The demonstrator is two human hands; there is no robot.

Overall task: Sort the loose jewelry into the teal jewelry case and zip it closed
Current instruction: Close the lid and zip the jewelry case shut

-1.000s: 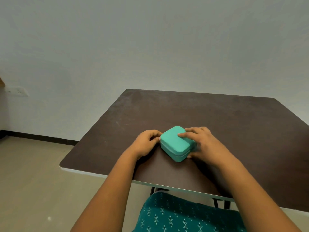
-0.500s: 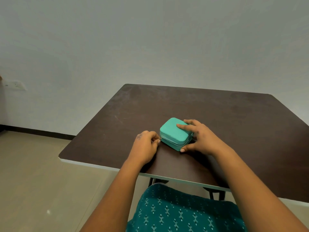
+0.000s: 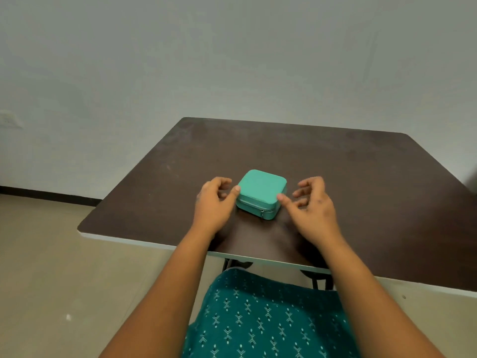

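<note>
Case (image 3: 261, 193) sits shut on the worktop (image 3: 361, 177), near the front edge, between the two hands. Lid down, zip track visible along the near side, puller (image 3: 262, 213) hanging at the near right corner. No loose jewelry in sight on the worktop.

Head view, left side: left hand (image 3: 214, 202) just beside the case's left wall. Thumb tip touches or nearly touches the upper left corner; cannot tell which. Fingers loosely curled, holding nothing. Grip released.

Head view, right side: right hand (image 3: 313, 205) just off the case's right wall, fingers spread and relaxed, thumb pointing toward the corner. Slight blur on the fingertips. Nothing held. Grip released.

Background: plain wall, socket (image 3: 9, 120) at far left, tiled floor, patterned green cloth (image 3: 258, 319) on the lap below the worktop edge.

Judgement: the zip looks run to its end, so the task reads as nearly or fully done; what remains is a check. To do that well: steady the case with the left hand flat against its side, pinch the puller with the right, and give a light tug along the track to confirm it is seated at the stop. Look along the seam for any gap or a chain caught in the teeth. Avoid lifting the case by the puller, which could draw the zip back.
</note>
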